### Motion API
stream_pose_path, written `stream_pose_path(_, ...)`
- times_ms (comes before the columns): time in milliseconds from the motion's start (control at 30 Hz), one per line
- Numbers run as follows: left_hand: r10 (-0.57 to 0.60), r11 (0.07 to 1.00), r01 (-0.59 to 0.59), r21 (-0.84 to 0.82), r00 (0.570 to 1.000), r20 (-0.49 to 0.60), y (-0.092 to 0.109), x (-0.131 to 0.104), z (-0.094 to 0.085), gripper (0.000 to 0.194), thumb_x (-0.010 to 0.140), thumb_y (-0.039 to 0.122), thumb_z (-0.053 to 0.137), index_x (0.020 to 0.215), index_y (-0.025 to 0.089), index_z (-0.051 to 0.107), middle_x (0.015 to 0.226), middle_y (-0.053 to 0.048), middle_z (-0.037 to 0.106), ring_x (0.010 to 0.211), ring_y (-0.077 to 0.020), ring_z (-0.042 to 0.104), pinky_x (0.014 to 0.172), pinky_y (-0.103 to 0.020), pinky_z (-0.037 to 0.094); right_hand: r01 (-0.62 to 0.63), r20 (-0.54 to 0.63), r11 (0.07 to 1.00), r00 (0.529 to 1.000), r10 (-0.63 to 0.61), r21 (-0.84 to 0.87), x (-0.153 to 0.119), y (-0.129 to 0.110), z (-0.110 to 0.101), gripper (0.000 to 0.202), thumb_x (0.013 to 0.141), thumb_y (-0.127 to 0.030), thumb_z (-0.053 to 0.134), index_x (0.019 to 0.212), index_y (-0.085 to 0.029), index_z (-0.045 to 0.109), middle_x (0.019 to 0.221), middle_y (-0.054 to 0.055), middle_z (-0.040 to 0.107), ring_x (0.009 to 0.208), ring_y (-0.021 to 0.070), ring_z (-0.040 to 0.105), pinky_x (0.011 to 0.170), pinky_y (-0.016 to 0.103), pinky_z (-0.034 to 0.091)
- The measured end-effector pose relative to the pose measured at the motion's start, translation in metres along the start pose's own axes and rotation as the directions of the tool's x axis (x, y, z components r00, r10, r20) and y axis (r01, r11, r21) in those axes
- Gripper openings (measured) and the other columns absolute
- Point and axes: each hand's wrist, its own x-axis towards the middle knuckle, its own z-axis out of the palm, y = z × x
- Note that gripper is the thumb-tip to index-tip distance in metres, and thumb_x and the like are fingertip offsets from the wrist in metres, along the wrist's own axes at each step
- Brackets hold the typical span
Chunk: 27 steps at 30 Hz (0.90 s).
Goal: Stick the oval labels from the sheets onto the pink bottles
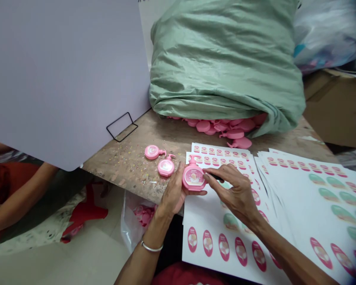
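A pink toy pump bottle (193,177) with a round label on its front is held over the sticker sheets. My left hand (174,190) wraps round its left side and base. At the bottle's right edge, my right hand (235,189) pinches a small dark tool (215,176), thumb and fingertips touching the label's edge. Two more labelled pink bottles, one (152,152) lying behind the other (166,168), rest on the wooden table (127,164) to the left. Sheets of pink and green stickers (204,215) lie beneath my hands.
A large green sack (225,63) spills pink bottles (239,136) at the back. More sticker sheets (299,198) lie right. A pale panel (65,79) with a black wire stand (122,127) rises left, a person's arm (20,198) below it. A plastic bag (130,217) hangs below the table edge.
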Motion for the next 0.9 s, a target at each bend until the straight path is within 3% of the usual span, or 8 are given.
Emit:
stream_pose_path(667,0.015,1.0,-0.015,0.005,0.999,0.045,0.0034,-0.0028,0.0041,0.048,0.091,0.052,0.048,0.116,0.015,0.063,0.113,-0.012,0.066,0.1,-0.0255,0.064,0.071,-0.036,0.062,0.056,-0.007,0.997,0.998,-0.057,-0.047,0.0011,0.0002,-0.0022,0.013,0.083,-0.021,0.068,0.095,-0.017,0.073,0.064,0.0,0.056,0.064,0.0147,0.046,0.063,0.031,0.038)
stream_pose_path(900,0.045,0.993,-0.059,0.105,0.991,0.129,0.0037,-0.0061,0.0033,0.036,0.079,0.032,0.072,0.109,0.016,0.062,0.099,-0.006,0.063,0.084,-0.0165,0.063,0.067,-0.03,0.061,0.074,-0.008,0.994,0.997,-0.075,-0.076,0.0015,0.0007,-0.0035,0.013,0.085,-0.023,0.066,0.094,-0.018,0.072,0.064,0.0,0.056,0.064,0.0149,0.047,0.063,0.031,0.039)
